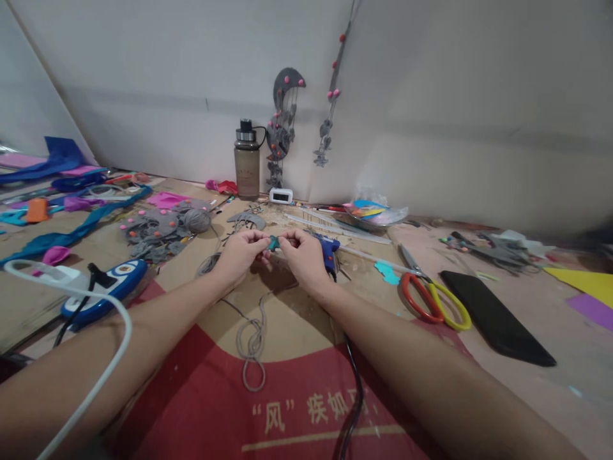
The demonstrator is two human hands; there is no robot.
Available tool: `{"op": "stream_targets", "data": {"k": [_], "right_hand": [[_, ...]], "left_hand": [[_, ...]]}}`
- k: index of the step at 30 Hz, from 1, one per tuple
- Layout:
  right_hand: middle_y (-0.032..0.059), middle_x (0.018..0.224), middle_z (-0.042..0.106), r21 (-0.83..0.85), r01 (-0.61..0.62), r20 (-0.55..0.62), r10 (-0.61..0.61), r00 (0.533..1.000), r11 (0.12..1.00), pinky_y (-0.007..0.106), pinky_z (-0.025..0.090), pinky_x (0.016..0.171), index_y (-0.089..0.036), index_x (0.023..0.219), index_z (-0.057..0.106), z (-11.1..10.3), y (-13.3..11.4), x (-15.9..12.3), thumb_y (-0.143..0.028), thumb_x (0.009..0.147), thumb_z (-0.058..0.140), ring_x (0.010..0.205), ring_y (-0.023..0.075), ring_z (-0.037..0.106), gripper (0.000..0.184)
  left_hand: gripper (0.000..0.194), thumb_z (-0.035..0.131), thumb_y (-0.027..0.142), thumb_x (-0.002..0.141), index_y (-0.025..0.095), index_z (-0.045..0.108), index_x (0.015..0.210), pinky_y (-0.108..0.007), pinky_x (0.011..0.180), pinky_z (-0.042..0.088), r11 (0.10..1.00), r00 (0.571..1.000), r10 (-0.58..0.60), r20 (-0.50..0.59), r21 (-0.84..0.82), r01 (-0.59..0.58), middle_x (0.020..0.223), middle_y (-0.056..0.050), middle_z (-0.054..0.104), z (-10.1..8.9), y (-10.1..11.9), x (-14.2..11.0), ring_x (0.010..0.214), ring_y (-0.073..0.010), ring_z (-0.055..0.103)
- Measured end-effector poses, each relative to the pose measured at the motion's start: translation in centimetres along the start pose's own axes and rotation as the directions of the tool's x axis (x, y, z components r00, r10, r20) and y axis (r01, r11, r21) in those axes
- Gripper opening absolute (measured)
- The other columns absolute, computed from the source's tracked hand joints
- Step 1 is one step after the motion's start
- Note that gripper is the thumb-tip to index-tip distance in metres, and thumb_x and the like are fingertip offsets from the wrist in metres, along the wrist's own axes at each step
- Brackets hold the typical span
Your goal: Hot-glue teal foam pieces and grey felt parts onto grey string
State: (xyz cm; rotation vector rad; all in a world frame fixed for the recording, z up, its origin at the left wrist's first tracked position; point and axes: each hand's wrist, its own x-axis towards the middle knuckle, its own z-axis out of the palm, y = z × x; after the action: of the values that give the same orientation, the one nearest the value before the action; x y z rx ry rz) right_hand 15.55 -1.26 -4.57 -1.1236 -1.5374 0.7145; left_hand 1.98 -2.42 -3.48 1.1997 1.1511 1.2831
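Between my two hands, at the middle of the work surface, is a small teal piece [273,243] that looks like felt. My left hand [245,255] pinches its left side, and my right hand [302,257] pinches its right side. The fingertips hide most of its shape. Grey cord [253,342] lies loosely looped on the board below my hands. Just right of my right hand is a blue glue gun [329,250], partly hidden behind it. A grey felt crescent [247,220] lies beyond my left hand.
Scissors [433,297] with red and yellow handles and a black phone [495,316] lie at right. A bottle [248,163] stands by the wall. Grey felt pieces with yarn [163,223] and a blue-white device [108,287] lie at left. A white cable [125,332] crosses over my left arm.
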Motion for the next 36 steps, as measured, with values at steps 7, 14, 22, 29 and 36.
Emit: {"op": "stream_targets", "data": {"k": [7,14,22,29,36], "right_hand": [[0.0000,0.073,0.059,0.067,0.009,0.014,-0.010,1.000,0.998,0.024,0.039,0.064,-0.017,0.085,0.060,0.2,0.0,-0.1,-0.033,0.078,0.053,0.065,0.0121,0.050,0.019],[0.0012,0.079,0.058,0.027,0.059,0.045,-0.061,0.997,0.998,0.026,0.040,0.066,-0.018,0.089,0.055,0.2,0.4,-0.2,-0.032,0.080,0.051,0.069,0.0131,0.051,0.017],[0.0019,0.076,0.061,-0.169,0.255,0.176,-0.226,0.958,0.952,0.027,0.038,0.069,-0.020,0.078,0.060,-0.5,-0.4,0.0,-0.026,0.083,0.047,0.072,0.0148,0.052,0.015],[0.0073,0.092,0.065,-0.523,0.165,0.103,-0.130,0.986,0.836,0.032,0.037,0.076,-0.017,0.084,0.062,-4.7,-2.8,1.3,-0.033,0.084,0.046,0.085,0.0192,0.055,0.022],[0.0209,0.098,0.064,-0.831,-0.147,-0.034,0.215,0.976,0.537,0.037,0.043,0.073,-0.009,0.102,0.059,-8.3,0.1,0.5,-0.054,0.082,0.043,0.092,0.0311,0.060,0.052]], "left_hand": [[0.025,0.069,0.034,0.067,0.014,0.059,0.077,-0.017,0.037,0.035,0.999,0.997,-0.006,-0.071,0.042,0.009,0.052,0.002,0.058,-0.3,-0.1,0.2,0.037,-0.0059,0.047],[0.022,0.067,0.032,0.068,0.014,0.058,0.078,-0.017,0.036,0.035,0.998,0.993,0.044,-0.106,0.040,-0.040,0.053,0.003,0.057,-0.7,-0.5,0.5,0.036,-0.0058,0.046],[0.025,0.066,0.034,0.067,0.013,0.058,0.080,-0.016,0.036,0.031,0.994,0.986,0.074,-0.151,0.091,-0.060,0.054,0.002,0.058,-1.5,0.0,0.8,0.036,-0.0048,0.044],[0.023,0.067,0.031,0.064,0.014,0.057,0.075,-0.015,0.036,0.029,0.994,0.972,0.113,-0.206,0.024,-0.111,0.052,0.003,0.052,-1.9,0.4,1.2,0.041,-0.0051,0.044],[0.020,0.067,0.029,0.062,0.014,0.057,0.071,-0.016,0.033,0.025,0.987,0.957,0.160,-0.242,0.015,-0.161,0.050,0.006,0.046,-2.0,0.8,1.3,0.038,-0.0043,0.037]]}}
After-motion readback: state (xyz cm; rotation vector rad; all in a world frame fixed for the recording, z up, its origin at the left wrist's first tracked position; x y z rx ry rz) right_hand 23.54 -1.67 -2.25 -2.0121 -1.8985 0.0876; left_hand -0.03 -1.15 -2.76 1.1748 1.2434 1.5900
